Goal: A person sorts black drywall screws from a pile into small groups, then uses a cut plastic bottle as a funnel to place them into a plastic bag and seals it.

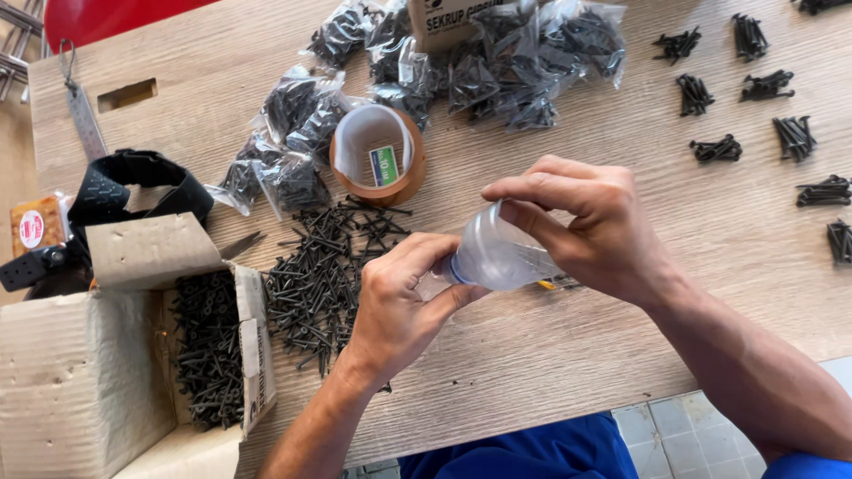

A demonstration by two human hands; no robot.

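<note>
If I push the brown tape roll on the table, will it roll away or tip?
The tape roll lies flat on its side face, so it would probably slide, not roll. It looks low and wide, so tipping seems unlikely. Loose screws beside it might block it.

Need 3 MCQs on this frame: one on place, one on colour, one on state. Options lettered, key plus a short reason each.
1. Where does the open cardboard box of screws stand?
A. far right of the table
B. near left corner of the table
C. on the floor

2. What colour are the loose screws heaped on the wooden table?
A. black
B. silver
C. brass

3. What is the state of the small clear plastic bag?
A. lying flat on the table
B. sealed in the pile of filled bags
C. held up between both hands

Key: 1 B, the box sits at the table's near left edge, flaps open. 2 A, the heap beside the tape roll is dark black. 3 C, the left hand and right hand both grip it above the table.
</note>
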